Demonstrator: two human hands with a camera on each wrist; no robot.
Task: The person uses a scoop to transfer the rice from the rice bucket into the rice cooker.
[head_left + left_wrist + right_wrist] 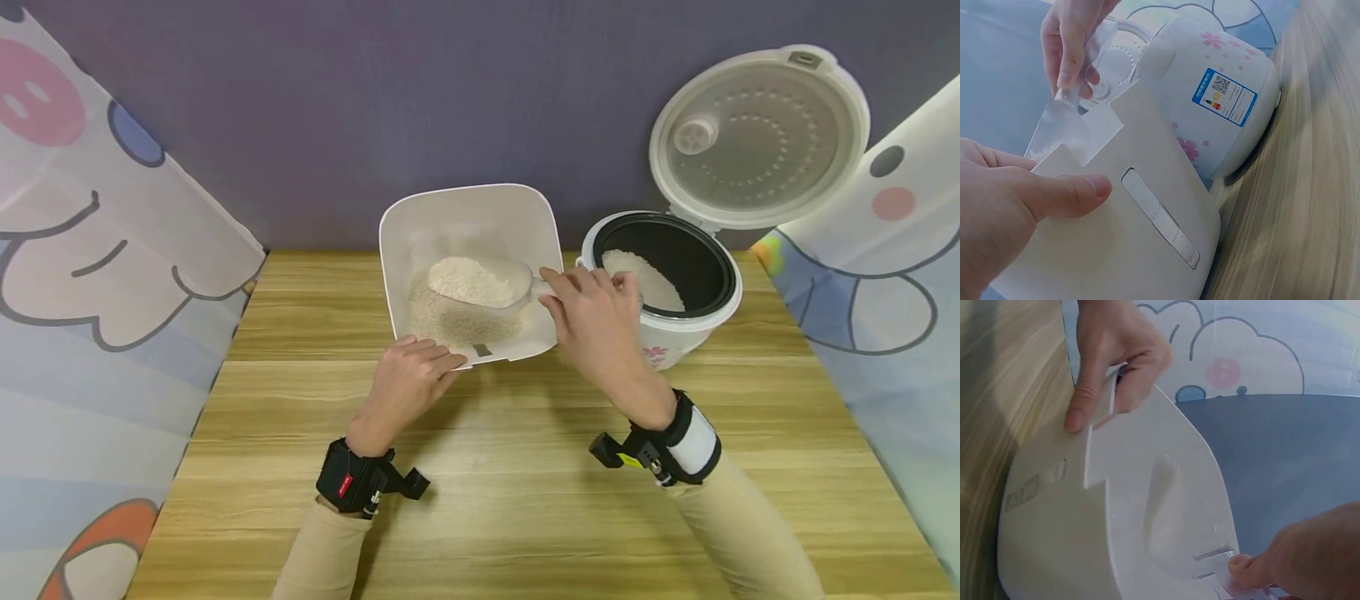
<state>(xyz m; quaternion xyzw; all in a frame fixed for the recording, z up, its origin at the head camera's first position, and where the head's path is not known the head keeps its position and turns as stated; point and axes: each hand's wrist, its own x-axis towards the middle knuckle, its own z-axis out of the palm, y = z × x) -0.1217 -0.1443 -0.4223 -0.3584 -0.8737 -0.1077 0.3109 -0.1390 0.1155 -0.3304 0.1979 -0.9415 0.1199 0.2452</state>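
In the head view a white rice bin [472, 208] stands on the table with loose rice [450, 325] inside. My left hand [412, 375] grips its near rim, with the thumb outside on the front wall in the left wrist view. My right hand [600, 325] holds the handle of a clear scoop [517, 283] over the bin's mouth. A heap of rice fills the scoop, which lies above the rice in the bin. To the right, a rice cooker [675, 333] stands with its lid [757, 142] raised, and white rice [645, 279] lies in its dark inner pot.
The wooden table [487, 500] runs beneath everything. A dark grey-purple backing [337, 125] rises behind the bin. Cartoon-printed sheets [112, 250] flank the table at both sides. The cooker sits close against the bin's right side, its lid leaning back.
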